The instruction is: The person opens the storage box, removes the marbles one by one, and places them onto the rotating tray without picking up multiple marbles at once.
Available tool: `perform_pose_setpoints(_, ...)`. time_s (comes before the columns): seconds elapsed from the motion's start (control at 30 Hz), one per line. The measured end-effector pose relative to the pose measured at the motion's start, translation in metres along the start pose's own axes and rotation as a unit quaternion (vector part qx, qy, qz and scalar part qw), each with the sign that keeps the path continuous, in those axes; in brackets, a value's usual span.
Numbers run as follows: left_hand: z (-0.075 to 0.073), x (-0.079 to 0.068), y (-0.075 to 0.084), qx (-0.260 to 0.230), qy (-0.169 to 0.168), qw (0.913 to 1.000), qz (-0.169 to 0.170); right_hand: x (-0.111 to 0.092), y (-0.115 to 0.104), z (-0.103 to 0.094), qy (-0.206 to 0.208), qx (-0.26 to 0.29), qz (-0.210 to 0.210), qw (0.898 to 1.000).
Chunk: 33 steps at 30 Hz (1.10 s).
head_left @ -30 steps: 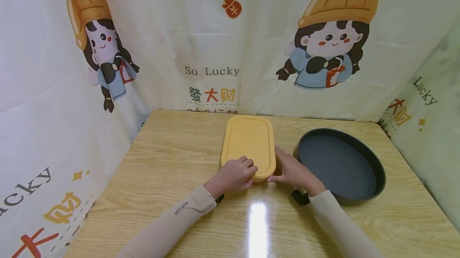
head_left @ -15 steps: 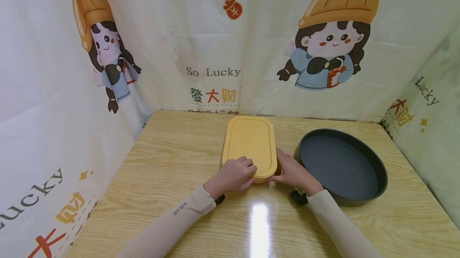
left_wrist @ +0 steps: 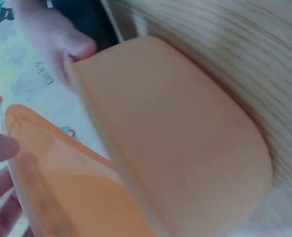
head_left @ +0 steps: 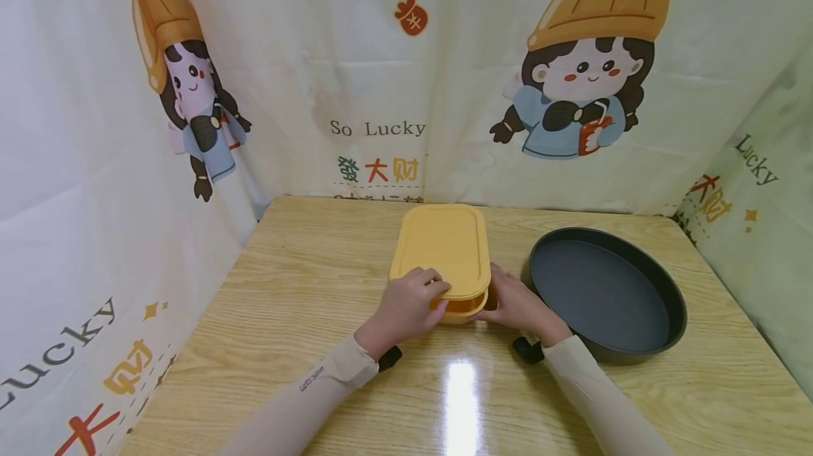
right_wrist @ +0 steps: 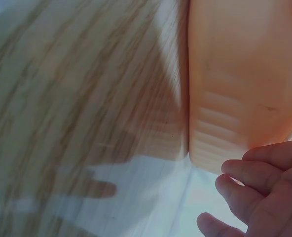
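A yellow rectangular food container (head_left: 466, 316) sits on the table, its matching lid (head_left: 441, 251) raised at the near edge and resting toward the far end. My left hand (head_left: 406, 304) pinches that raised edge, thumb beneath and fingers on top. In the left wrist view, a wide gap separates the lid (left_wrist: 87, 197) from the container's rim. My right hand (head_left: 517, 304) holds the container at its near right corner, thumb in front and fingers along the right side. The right wrist view shows its fingers (right_wrist: 269, 173) against the ribbed wall (right_wrist: 235, 74).
A round, dark grey pan (head_left: 600, 294) stands to the right, close to my right hand. The wooden table (head_left: 305, 258) ends at a printed cloth backdrop (head_left: 375, 75), which also hangs on both sides. Black wrist cameras (head_left: 528, 350) sit under my sleeves.
The lid's near edge has come up off the container, opening a gap. My left hand has risen slightly with it, while my right hand has stayed at the corner.
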<state>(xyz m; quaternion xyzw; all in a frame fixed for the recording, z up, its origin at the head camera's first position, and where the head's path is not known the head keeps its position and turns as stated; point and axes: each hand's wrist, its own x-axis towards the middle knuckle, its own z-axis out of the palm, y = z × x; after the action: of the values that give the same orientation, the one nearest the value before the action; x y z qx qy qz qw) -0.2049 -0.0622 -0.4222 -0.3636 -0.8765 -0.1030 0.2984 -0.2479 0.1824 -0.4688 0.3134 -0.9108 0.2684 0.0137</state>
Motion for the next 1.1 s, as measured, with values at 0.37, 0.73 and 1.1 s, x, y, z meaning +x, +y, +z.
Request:
perform_pose_setpoints(0.37, -0.020, 0.003, -0.006, -0.115, 0.052, 0.9871, -0.098, 0.001, -0.002, 0.000, -0.003, -0.004, 0.011, 1.000)
perform_pose_setpoints(0.73, -0.027, -0.005, -0.025, -0.252, 0.130, 0.9399, -0.191, 0.002, -0.003, 0.000, -0.007, -0.002, 0.016, 1.000)
perform_pose_setpoints(1.1, -0.035, -0.017, -0.052, -0.370, 0.206, 0.8584, -0.290, 0.003, -0.002, 0.001, -0.006, -0.006, 0.011, 1.000)
